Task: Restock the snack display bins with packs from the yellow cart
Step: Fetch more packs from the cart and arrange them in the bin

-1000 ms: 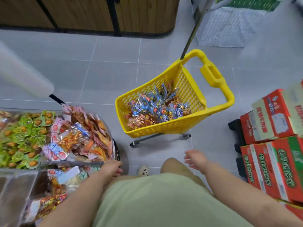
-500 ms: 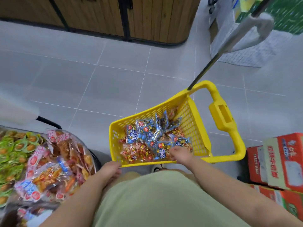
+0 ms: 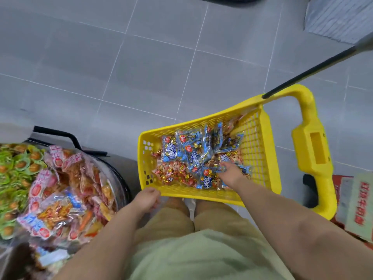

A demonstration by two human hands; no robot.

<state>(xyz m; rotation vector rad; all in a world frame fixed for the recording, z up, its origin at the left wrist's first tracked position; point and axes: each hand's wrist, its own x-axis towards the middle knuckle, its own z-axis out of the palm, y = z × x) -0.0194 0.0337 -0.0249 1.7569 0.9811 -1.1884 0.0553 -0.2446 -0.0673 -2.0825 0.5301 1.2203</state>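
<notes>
Floor: grey tiles (image 3: 141,67) are spreading out under everything, and the person is standing right over the cart.
Right hand (image 3: 230,173): reaching down into the cart, fingers pushing in among the packs. I cannot tell whether they are closing on one, as the fingertips are sinking between wrappers.
Left hand (image 3: 148,201): hanging at the cart's near left corner with fingers curling loosely, touching or just beside the rim. I cannot tell whether it is gripping that rim.
Packs (image 3: 193,158): lying in a loose overlapping heap on the cart's bottom, blue ones uppermost and red ones showing toward the near left.
Cart (image 3: 260,150): standing just in front of the legs, with its handle pointing right.
Bin (image 3: 122,179): sitting left of the cart, near but apart, and heaping high with pink and orange snacks. Green packs (image 3: 14,174) are filling the section beyond.
Boxes (image 3: 359,203): red cartons are crowding the right edge beside the handle.
Risk: the glossy wrappers are probably sliding on each other, so a shallow pinch may be dragging several up and dropping some on the floor. With the bin heaping so high, added packs may be spilling over its edge. The wheeled cart may be rolling off if nothing is steadying it.
</notes>
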